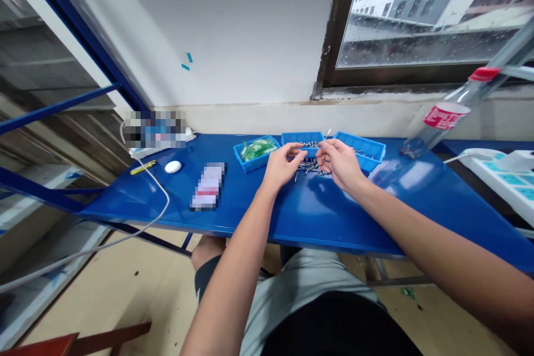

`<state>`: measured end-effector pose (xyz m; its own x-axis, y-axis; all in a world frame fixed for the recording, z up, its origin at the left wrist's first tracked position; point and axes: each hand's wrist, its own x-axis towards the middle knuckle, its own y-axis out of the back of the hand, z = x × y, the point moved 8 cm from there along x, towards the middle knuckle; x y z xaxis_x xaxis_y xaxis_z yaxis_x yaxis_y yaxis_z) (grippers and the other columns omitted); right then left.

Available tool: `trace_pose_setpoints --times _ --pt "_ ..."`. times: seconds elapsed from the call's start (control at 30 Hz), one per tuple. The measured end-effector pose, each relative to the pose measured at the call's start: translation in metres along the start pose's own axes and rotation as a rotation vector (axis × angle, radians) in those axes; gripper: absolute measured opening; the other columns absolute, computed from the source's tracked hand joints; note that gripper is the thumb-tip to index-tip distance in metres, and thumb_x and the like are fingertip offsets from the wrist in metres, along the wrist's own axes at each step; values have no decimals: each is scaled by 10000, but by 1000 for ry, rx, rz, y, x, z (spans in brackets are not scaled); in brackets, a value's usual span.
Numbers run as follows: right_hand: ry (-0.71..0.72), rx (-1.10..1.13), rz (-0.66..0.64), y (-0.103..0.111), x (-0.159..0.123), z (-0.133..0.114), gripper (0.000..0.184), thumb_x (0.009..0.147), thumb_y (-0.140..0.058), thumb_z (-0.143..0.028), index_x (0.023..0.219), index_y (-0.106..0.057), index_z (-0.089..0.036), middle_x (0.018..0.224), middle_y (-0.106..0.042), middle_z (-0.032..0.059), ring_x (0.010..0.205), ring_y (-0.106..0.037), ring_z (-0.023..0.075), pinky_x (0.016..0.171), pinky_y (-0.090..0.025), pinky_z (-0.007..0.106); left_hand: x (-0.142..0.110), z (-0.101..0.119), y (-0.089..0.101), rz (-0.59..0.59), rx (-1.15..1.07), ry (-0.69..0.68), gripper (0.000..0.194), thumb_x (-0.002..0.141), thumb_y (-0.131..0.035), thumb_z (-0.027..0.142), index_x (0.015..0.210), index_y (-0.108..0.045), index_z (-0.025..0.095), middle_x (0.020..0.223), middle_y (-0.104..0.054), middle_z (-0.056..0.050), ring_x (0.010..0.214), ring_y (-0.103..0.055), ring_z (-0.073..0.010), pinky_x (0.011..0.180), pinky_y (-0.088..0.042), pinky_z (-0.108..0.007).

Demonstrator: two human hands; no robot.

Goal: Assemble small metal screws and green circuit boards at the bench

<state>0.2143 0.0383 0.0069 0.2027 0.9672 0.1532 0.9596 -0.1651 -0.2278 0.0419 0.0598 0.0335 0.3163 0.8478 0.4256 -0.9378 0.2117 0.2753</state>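
Observation:
My left hand [287, 162] is closed, thumb and fingers curled toward each other, over the left side of a loose pile of thin metal pins [307, 166]. What its fingertips hold, if anything, is too small to make out. Facing it, my right hand [341, 162] is pinched shut at the pile's right side. A slim, light metal pin [328, 133] sticks up just above its fingers. Behind the hands stands a middle blue bin [292, 137] with more pins in it. The right blue bin [373, 150], partly hidden by my right hand, also holds some pins.
A left blue bin [250, 166] contains a green plastic bag [257, 148]. Farther left lie a phone [208, 186], a white oval object [172, 167], a yellow cutter [142, 168] and a cable [161, 208]. At right, a plastic bottle [448, 114] stands near a white power strip [496, 175].

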Motion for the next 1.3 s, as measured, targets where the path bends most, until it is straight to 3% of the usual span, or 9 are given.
trace_pose_setpoints --times 0.1,0.23,0.33,0.43,0.6,0.9,1.03,1.17,1.3 --pt "-47 101 110 15 4 4 326 844 -757 -507 907 -614 -221 702 -637 -4 493 -546 106 332 -301 188 -1 0 -1 -8 74 -3 259 940 -680 318 1142 -727 163 1013 -793 -89 918 -744 -212 802 -570 -305" --pt "-67 -181 -17 10 1 4 354 891 -696 -553 904 -677 -199 773 -734 77 546 -616 155 351 -340 226 -1 2 3 23 86 -2 237 984 -607 315 1131 -725 171 1010 -797 -81 921 -749 -209 809 -569 -299" --pt "261 -645 -207 -14 -9 -16 217 885 -729 -427 956 -749 -223 926 -785 83 796 -711 238 646 -579 359 -2 3 9 64 70 -1 255 1009 -567 352 1112 -720 176 976 -795 -73 891 -749 -199 814 -569 -290" --pt "591 -922 -443 -43 -27 -20 213 890 -693 -259 1088 -772 -252 1108 -778 71 1054 -675 301 994 -535 515 -2 5 13 89 59 -22 303 1029 -525 404 1100 -719 183 964 -785 -66 857 -741 -187 802 -569 -280" --pt "706 -1019 -688 -61 -36 -2 353 924 -538 -100 1123 -773 -273 1137 -757 67 1151 -602 299 1030 -516 511 -3 4 12 74 98 -16 337 1039 -495 437 1098 -724 197 960 -783 -57 860 -736 -184 813 -563 -276" --pt "718 -1155 -593 -63 -26 -1 228 921 -557 -121 989 -744 -233 968 -736 94 1025 -617 293 922 -552 446 -4 4 9 36 136 -31 323 1043 -491 399 1117 -735 201 977 -788 -57 868 -737 -190 810 -556 -281" --pt "686 -1010 -461 -56 -24 -13 205 899 -576 -149 1024 -714 -237 1006 -740 79 980 -654 273 901 -554 437 -4 8 13 72 165 -36 311 1041 -495 383 1095 -737 195 937 -787 -51 820 -727 -182 807 -551 -277" --pt "558 -831 -236 -40 -17 -23 222 849 -614 -200 1058 -690 -213 940 -723 58 795 -667 216 741 -568 370 -4 7 17 119 152 -14 334 1034 -508 427 1126 -727 193 798 -762 -38 726 -709 -173 741 -548 -264" --pt "446 -646 -99 -25 -13 -25 258 851 -640 -257 1098 -681 -193 941 -709 68 790 -679 202 694 -581 339 -6 -4 4 -5 44 77 407 1032 -492 479 1219 -705 187 695 -745 -23 522 -654 -145 559 -520 -243"
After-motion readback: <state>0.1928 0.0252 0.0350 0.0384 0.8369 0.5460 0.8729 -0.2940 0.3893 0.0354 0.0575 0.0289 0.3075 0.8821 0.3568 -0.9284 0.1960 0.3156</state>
